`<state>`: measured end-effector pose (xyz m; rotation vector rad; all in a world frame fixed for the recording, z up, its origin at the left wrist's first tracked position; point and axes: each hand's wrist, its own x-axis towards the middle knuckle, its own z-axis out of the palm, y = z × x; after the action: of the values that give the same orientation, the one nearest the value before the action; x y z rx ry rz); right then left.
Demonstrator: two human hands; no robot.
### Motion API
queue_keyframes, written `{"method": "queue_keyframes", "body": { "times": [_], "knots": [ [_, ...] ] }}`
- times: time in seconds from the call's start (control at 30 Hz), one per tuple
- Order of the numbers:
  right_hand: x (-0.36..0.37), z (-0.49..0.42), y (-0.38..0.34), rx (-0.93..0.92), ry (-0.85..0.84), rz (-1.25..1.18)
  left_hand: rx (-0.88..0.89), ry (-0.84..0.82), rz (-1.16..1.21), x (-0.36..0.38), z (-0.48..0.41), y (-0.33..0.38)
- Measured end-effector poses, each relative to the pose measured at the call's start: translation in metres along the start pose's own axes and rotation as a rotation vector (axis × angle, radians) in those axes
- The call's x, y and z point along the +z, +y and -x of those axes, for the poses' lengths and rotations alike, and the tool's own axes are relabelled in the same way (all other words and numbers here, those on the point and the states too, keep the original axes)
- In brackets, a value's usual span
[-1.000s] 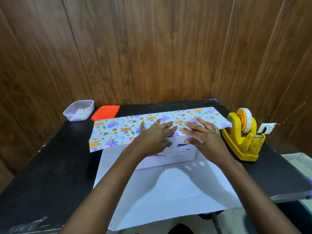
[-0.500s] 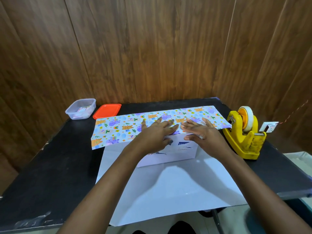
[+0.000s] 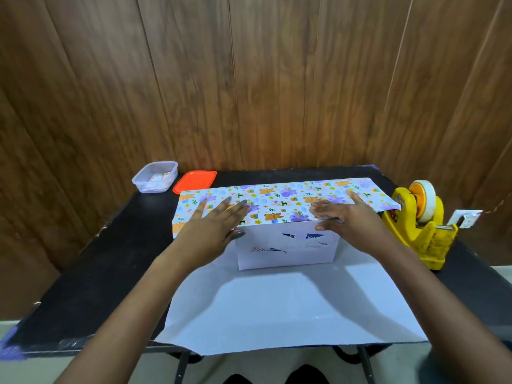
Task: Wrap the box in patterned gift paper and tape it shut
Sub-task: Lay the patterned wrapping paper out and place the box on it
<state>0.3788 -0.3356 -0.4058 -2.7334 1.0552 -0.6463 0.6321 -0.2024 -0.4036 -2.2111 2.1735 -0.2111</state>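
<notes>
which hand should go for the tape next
Right: the right hand sits nearest the tape dispenser, while the left hand lies flat on the gift paper and could pin it.

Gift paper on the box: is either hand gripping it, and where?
Neither grips it: the left hand and right hand press the gift paper flat onto the box top, near its front edge.

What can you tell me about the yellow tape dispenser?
The yellow tape dispenser looks like scuffed plastic, grimy at its base. It stands upright on the black table, right of the box, holding a whitish tape roll on an orange hub. The gift paper's corner overlaps its left end in view; contact unclear.
</notes>
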Motion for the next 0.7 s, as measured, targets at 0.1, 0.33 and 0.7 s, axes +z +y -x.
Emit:
{"method": "queue_keyframes", "body": {
  "times": [0.1,0.33,0.7],
  "knots": [
    [-0.006,-0.001,-0.003,0.034,-0.043,-0.031,0.005,0.015,-0.017,-0.002,0.001,0.000],
    [-0.002,0.040,-0.036,-0.047,-0.080,-0.118,0.216,0.292,0.018,0.007,0.002,0.014],
    [0.028,0.092,-0.081,-0.171,-0.631,0.303,0.095,0.308,0.290,-0.004,0.003,0.031]
  ]
}}
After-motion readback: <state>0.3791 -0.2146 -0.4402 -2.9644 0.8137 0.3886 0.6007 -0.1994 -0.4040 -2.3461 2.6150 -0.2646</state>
